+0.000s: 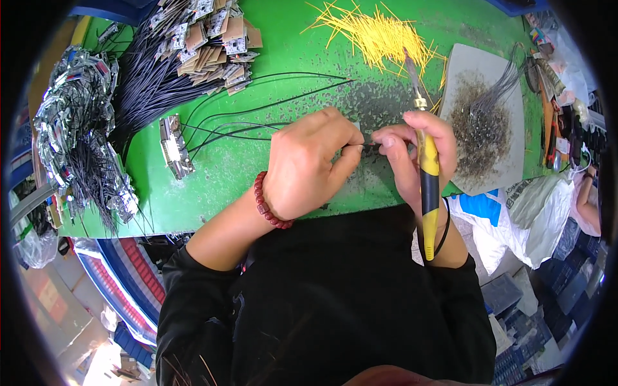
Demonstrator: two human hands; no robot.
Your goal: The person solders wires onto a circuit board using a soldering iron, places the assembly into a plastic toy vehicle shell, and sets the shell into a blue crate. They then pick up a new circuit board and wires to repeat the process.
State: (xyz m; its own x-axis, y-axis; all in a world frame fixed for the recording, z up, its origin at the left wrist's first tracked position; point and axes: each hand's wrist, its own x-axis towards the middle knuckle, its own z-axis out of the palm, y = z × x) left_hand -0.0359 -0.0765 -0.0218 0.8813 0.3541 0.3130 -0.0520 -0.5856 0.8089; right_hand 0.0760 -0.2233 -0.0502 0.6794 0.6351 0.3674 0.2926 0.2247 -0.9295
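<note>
Above the green bench (225, 186), left hand (312, 154) pinches a thin black cable (370, 144), fingertips closed; right hand (407, 166) curls round a yellow-and-black pen-shaped soldering iron (429, 190), tip forward, apparently leaving thumb and forefinger free for the cable's end.

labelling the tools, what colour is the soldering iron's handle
The handle is yellow and black, seen best in the head view.

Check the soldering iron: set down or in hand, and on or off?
In hand: a finger of the right hand curls over the iron. On or off, cannot tell: no lit indicator shows.
</note>
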